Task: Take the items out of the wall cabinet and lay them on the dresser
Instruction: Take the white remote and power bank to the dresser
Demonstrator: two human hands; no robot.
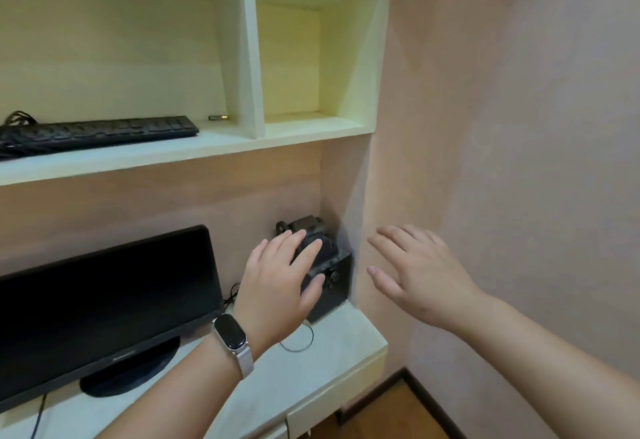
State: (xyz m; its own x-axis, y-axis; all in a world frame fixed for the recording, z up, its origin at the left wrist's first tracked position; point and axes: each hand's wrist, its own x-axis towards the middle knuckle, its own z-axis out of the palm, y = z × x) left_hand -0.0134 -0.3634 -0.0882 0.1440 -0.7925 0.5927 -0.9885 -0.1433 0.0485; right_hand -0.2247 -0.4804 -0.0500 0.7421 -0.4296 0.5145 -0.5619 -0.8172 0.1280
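Head view: left hand [277, 279] spread on black box [329, 279], right hand [415, 272] bare, both unclenched; better reaching next for keyboard [100, 132] with both palms under.

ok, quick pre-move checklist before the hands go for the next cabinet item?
1. Left hand free: ok, open, fingers spread over the black box on the dresser; contact cannot tell.
2. Right hand free: ok, open, holding nothing.
3. Items left in cabinet: not ok, keyboard and a small battery-like cylinder lie on the shelf.
4. Right compartment: ok, looks empty.
5. Landing space on dresser: ok, bare top in front of the box, thin cable loop there.
6. Keyboard cable: cannot tell, bunched at left end.
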